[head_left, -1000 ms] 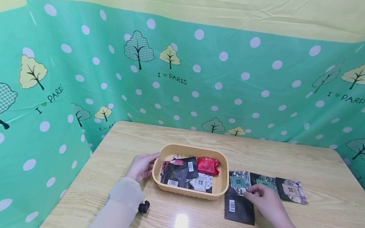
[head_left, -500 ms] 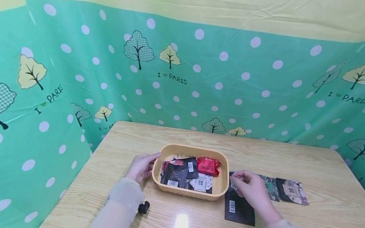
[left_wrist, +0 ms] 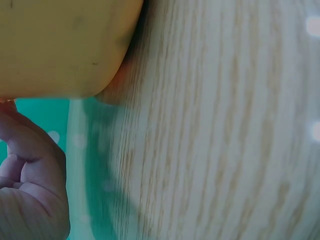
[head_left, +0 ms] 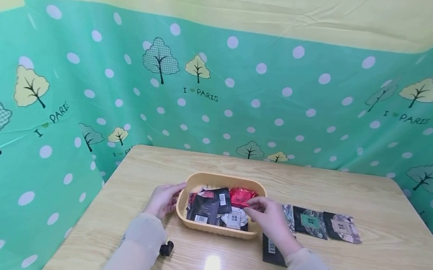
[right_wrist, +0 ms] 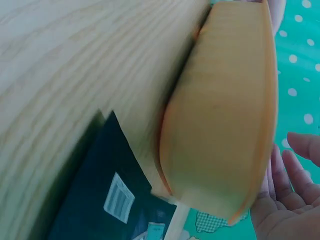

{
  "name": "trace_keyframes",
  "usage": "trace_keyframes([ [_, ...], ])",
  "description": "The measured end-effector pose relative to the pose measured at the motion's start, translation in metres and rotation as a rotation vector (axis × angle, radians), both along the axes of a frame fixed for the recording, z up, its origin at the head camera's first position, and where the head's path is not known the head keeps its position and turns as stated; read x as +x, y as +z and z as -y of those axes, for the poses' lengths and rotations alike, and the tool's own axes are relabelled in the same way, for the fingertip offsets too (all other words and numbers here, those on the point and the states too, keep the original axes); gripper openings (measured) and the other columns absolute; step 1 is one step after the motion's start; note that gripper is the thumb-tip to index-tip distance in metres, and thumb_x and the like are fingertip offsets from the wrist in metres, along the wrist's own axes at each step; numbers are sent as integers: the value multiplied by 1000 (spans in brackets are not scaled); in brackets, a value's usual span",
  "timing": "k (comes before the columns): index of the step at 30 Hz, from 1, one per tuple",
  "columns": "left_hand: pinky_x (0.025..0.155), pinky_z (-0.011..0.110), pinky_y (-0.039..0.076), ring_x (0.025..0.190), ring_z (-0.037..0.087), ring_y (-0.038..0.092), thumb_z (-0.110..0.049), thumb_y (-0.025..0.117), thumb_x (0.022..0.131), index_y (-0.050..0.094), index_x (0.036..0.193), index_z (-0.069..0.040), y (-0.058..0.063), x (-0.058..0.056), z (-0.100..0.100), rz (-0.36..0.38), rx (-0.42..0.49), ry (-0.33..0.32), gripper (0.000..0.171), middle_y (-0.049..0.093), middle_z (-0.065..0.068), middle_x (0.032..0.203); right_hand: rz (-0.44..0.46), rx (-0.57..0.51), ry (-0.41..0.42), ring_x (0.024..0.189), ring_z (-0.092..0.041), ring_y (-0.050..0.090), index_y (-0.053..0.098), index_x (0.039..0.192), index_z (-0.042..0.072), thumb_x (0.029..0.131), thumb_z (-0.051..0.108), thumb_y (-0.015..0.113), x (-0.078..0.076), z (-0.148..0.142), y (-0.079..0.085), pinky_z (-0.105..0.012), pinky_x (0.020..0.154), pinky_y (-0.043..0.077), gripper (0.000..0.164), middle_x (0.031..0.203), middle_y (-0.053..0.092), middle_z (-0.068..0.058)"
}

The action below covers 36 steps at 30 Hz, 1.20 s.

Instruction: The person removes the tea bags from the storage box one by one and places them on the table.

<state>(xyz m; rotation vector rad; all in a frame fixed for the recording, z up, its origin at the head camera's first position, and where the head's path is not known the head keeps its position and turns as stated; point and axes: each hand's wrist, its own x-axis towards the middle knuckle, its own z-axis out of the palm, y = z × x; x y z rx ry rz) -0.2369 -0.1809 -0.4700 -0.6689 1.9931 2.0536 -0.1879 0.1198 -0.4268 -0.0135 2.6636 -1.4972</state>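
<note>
A yellow oval plastic basket (head_left: pixel 217 230) stands mid-table, holding several flat black sachets (head_left: pixel 204 208) and a shiny red packet (head_left: pixel 240 196). My left hand (head_left: pixel 161 200) grips the basket's left end, its fingertips at the rim; in the left wrist view its fingers (left_wrist: pixel 30 155) bend beside the wall. Over the basket's right end, my right hand (head_left: pixel 271 218) has its thumb and fingers apart beside the red packet. The right wrist view shows this hand (right_wrist: pixel 290 195) at the rim, with nothing visible between the fingers.
Right of the basket lies a row of sachets: one partly behind my right hand, a green-labelled sachet (head_left: pixel 310 221) and a pink-labelled sachet (head_left: pixel 341 227). A black sachet (head_left: pixel 273 251) with a barcode lies nearer me. Green dotted cloth (head_left: pixel 218 121) hangs behind the table (head_left: pixel 379 263).
My right hand has moved left, from the leftmost sachet of the row to over the basket's right end. My left hand has stayed at the basket. The view has shifted slightly.
</note>
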Motion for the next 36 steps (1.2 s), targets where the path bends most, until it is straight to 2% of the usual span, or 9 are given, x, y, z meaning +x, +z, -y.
trace_keyframes([
  [6,57,16,51,63,3,61,-33,74,89,60,120,-3,0,0,-1,3,-3,13,46,68,-4,83,11,139,31,81,-14,60,70,110,6,86,12,73,0,7,-4,-26,68,53,25,92,67,-3],
  [11,56,16,52,63,3,63,-30,73,90,61,118,-1,2,0,-2,-11,5,25,43,69,-4,80,39,331,126,83,-19,64,68,116,2,85,16,75,-5,14,-2,-36,73,58,35,100,69,-9],
  [17,53,16,51,58,2,59,-28,73,89,62,110,-2,3,0,-3,-19,-11,37,36,65,-5,73,73,474,191,72,-20,61,68,99,0,77,22,84,-14,27,-7,-37,69,56,35,82,66,-9],
  [19,52,16,50,57,2,57,-28,73,89,62,109,-1,3,0,-3,-20,-14,41,35,64,-5,72,61,516,203,78,-23,62,67,100,-1,74,24,86,-16,30,-11,-39,74,56,40,86,66,-11],
  [22,52,16,49,57,3,56,-27,73,89,63,109,-1,3,1,-4,-21,-18,49,34,64,-5,74,32,574,205,94,-28,64,66,109,-4,71,27,89,-18,34,-15,-44,90,55,54,101,67,-16],
  [26,53,17,51,58,3,57,-26,73,89,63,109,-1,3,1,-5,-25,-16,60,34,65,-4,75,19,594,197,99,-33,64,66,109,-6,68,25,90,-19,36,-17,-47,95,53,57,106,65,-20],
  [34,54,16,52,60,3,60,-26,71,91,62,109,-1,4,2,-6,-35,-26,59,33,65,-4,74,-17,598,186,101,-34,61,69,100,-5,66,23,90,-18,38,-20,-47,98,50,48,106,64,-20],
  [36,54,17,52,61,3,61,-26,71,90,62,110,0,4,2,-7,-34,-27,65,33,66,-4,75,-28,593,188,110,-37,58,69,99,-5,66,20,89,-18,37,-20,-48,102,48,45,111,63,-21],
])
